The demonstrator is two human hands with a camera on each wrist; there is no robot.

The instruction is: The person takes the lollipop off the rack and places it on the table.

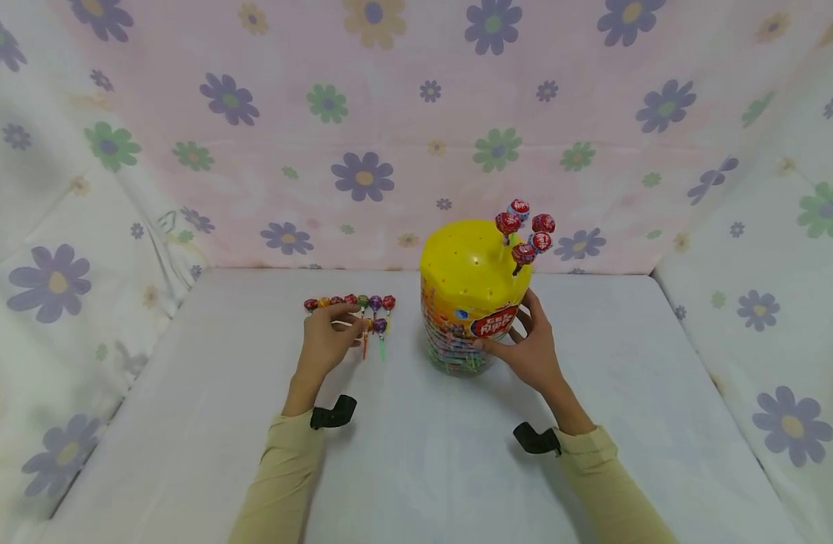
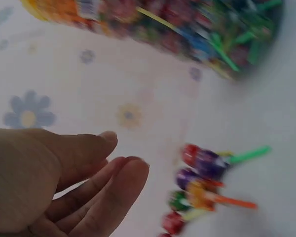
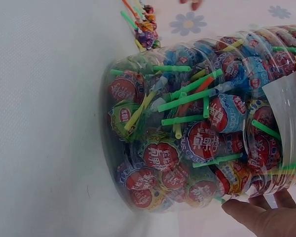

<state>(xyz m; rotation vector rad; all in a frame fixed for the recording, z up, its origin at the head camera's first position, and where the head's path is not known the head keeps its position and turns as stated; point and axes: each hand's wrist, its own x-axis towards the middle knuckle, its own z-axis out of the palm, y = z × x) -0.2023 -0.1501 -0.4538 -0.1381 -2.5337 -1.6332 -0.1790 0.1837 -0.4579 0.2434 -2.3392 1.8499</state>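
Observation:
My left hand [image 1: 324, 340] hovers over a row of wrapped lollipops [image 1: 389, 302] on the white table. In the left wrist view its thumb and loosely bent fingers [image 2: 126, 182] stand apart with nothing between them. Nearest to it are a purple lollipop [image 2: 209, 165] on a green stick and an orange lollipop [image 2: 200, 195] on an orange stick. With thumb and fingers spread around its side, my right hand [image 1: 535, 351] grips a clear jar [image 3: 197, 133] full of lollipops. Several red-wrapped lollipops [image 1: 542, 224] stand upright in the jar's yellow lid [image 1: 457, 253].
Small holes dot the rest of the lid. Behind the white table [image 1: 416, 468] hangs a pink flowered cloth [image 1: 416, 121], with pale flowered cloth along both sides. Each wrist carries a black camera mount [image 1: 333, 413].

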